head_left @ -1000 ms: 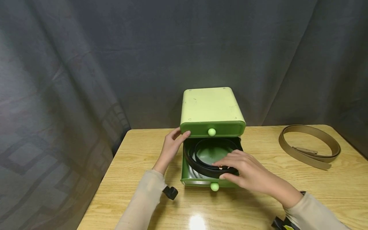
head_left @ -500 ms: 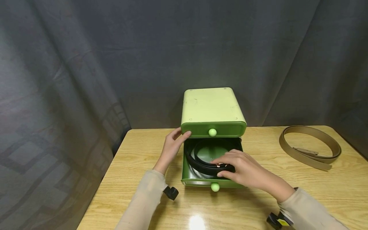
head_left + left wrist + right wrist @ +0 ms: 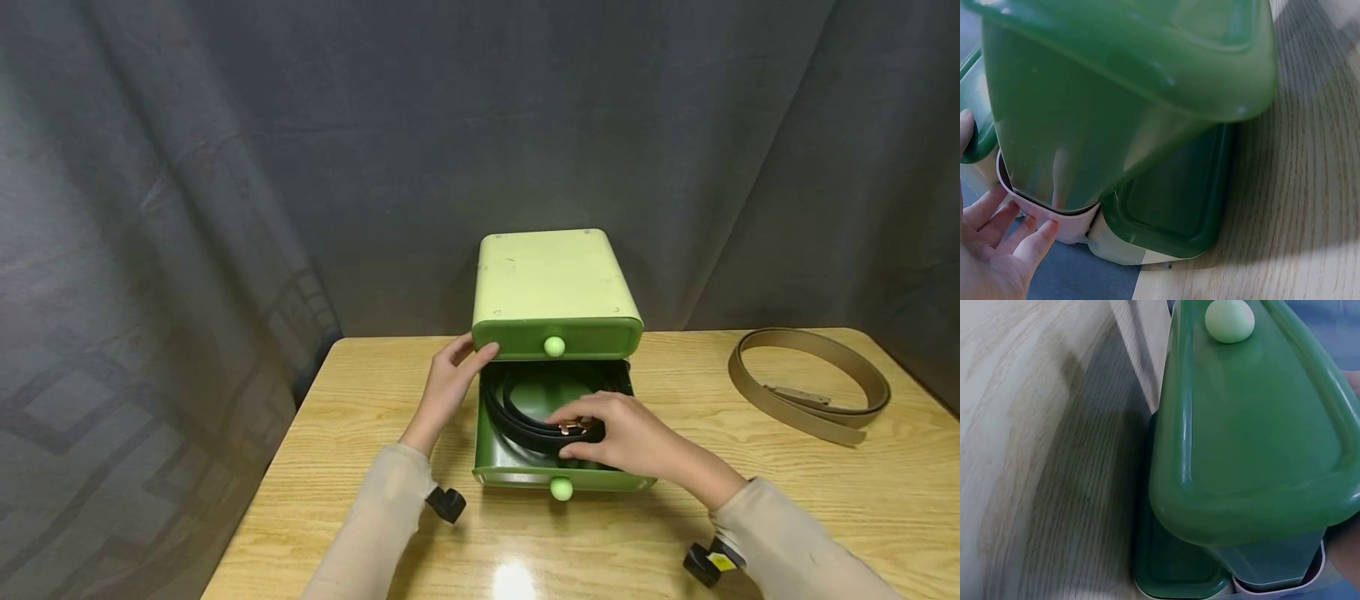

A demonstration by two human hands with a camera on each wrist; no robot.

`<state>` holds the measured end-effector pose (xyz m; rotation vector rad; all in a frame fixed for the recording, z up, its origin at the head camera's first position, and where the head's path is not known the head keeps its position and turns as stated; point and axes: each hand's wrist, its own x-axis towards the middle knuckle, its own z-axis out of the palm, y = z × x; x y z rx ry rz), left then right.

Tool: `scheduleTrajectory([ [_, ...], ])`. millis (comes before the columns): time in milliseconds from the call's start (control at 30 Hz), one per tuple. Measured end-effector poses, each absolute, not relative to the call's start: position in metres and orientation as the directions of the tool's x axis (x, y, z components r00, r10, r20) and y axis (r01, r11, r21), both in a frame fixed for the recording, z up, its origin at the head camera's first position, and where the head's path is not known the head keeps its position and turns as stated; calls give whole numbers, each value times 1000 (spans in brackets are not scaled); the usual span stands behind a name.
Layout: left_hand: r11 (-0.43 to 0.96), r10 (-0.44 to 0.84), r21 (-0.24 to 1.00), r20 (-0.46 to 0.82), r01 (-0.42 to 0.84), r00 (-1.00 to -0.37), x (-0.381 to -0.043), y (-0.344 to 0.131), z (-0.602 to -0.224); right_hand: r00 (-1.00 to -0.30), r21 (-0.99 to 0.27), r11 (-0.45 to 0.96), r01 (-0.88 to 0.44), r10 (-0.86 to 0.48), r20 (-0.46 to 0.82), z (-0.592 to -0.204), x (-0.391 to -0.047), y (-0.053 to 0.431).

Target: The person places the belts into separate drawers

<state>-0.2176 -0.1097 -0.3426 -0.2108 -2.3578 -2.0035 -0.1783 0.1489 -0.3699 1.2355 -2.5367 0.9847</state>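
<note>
A coiled black belt (image 3: 517, 429) with a gold-coloured buckle (image 3: 573, 427) lies inside the pulled-out green drawer (image 3: 517, 478) of a pale green cabinet (image 3: 555, 275). My right hand (image 3: 626, 433) pinches the belt beside its buckle, thumb in front and fingers behind. At the cabinet's left front corner is my left hand (image 3: 444, 392), its thumb on the upper drawer's front (image 3: 517, 340). Its fingers look nearly straight against the cabinet's side in the left wrist view. The drawer front hides the belt in both wrist views.
A tan belt (image 3: 750, 390) lies loosely coiled at the right of the wooden table (image 3: 360, 400). Another closed green drawer (image 3: 1172, 206) sits below the pulled-out one. A grey curtain (image 3: 420, 167) hangs close behind the cabinet.
My right hand has shifted slightly left over the drawer, and the belt's buckle end has moved left with it. The left hand has stayed at the cabinet's corner.
</note>
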Motion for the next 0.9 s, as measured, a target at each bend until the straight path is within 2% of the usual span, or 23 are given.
scheduleTrajectory([
  [333, 161, 78, 979, 113, 125, -990, -217, -109, -343, -659, -605, 430, -671, -719, 219, -370, -188, 147],
  [900, 158, 79, 979, 114, 125, -990, -217, -110, -342, -665, -509, 521, -685, -732, 148, -371, -191, 145],
])
